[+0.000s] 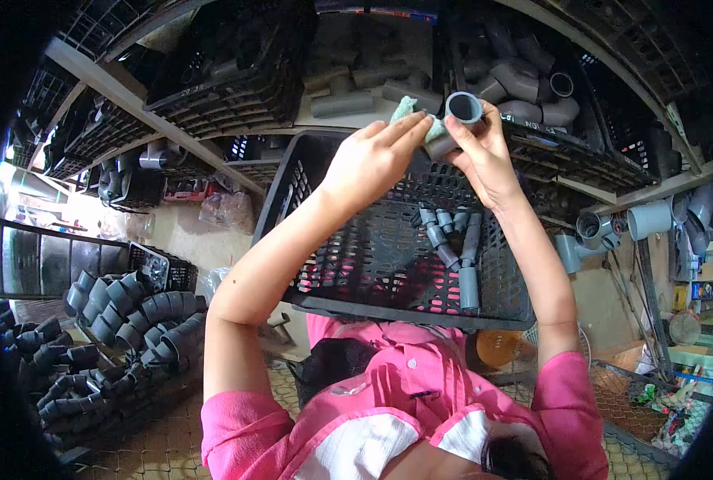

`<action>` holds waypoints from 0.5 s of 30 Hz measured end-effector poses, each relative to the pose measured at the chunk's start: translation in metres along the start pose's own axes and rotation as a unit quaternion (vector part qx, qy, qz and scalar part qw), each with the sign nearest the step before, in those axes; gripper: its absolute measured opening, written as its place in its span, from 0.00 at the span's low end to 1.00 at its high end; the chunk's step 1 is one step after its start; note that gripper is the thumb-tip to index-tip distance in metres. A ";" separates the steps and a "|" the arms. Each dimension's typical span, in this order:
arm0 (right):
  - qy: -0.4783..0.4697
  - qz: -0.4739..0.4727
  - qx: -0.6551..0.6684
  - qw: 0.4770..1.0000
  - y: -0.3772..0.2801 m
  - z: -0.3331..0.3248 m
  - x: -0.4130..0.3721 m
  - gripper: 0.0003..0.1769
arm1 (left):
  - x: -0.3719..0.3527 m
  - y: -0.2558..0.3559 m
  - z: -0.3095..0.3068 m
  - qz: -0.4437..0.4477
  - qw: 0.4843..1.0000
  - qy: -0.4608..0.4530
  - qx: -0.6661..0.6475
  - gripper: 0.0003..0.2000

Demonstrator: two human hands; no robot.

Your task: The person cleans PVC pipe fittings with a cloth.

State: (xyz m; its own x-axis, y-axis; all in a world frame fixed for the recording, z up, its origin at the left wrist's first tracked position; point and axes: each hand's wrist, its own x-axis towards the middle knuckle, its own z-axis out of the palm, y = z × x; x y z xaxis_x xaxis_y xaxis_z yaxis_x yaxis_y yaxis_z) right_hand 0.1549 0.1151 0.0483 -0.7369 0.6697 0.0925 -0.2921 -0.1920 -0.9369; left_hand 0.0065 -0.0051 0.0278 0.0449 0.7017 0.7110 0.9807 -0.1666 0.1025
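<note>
My right hand point(486, 152) is closed around a grey plastic pipe fitting point(463, 107), its round open end facing up towards me. My left hand point(380, 156) presses a pale green cloth point(405, 107) against the fitting's side, fingers together. Part of the cloth and the fitting's lower part are hidden by the fingers. Both hands are above the far side of a black plastic crate point(348, 302) in front of my body. Several small grey pipe fittings point(469, 286) lie inside that crate, right of its middle.
Black crates point(228, 96) line the shelf ahead, with larger grey fittings point(342, 102) between them. A big heap of grey elbows point(116, 320) is at the lower left. Wide grey pipe pieces point(649, 219) hang at the right. A wooden shelf beam point(92, 72) crosses the upper left.
</note>
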 end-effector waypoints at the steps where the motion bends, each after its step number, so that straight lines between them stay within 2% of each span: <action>1: -0.010 -0.016 -0.022 1.000 0.001 -0.001 0.000 0.30 | 0.000 0.002 -0.001 0.002 1.000 -0.005 0.002 0.25; 3: -0.030 -0.049 -0.065 0.996 0.005 -0.004 0.001 0.29 | -0.001 0.010 -0.006 0.007 1.000 -0.014 0.007 0.25; 4: -0.017 -0.086 -0.091 0.992 0.009 -0.004 0.003 0.30 | 0.000 0.016 -0.006 0.043 0.998 -0.018 0.033 0.24; 7: 0.022 -0.105 -0.135 0.985 0.015 -0.010 0.006 0.30 | 0.000 0.025 -0.014 0.083 0.993 -0.049 0.061 0.25; 11: 0.043 -0.015 -0.079 0.996 0.000 -0.001 0.001 0.31 | -0.002 0.006 -0.005 0.052 0.995 0.001 0.081 0.27; 14: 0.060 -0.024 -0.076 0.995 0.010 -0.005 0.004 0.33 | -0.005 0.010 -0.006 0.061 0.994 -0.009 0.086 0.27; 15: 0.069 -0.024 -0.070 0.995 0.010 -0.006 0.004 0.33 | -0.006 0.015 -0.007 0.093 0.992 -0.014 0.085 0.26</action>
State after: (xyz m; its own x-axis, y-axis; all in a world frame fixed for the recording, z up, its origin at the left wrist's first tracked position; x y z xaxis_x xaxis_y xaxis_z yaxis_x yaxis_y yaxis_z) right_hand 0.1523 0.1198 0.0371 -0.6308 0.7694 0.1005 -0.2305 -0.0621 -0.9711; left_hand 0.0196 -0.0162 0.0301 0.2311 0.6898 0.6861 0.9728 -0.1771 -0.1496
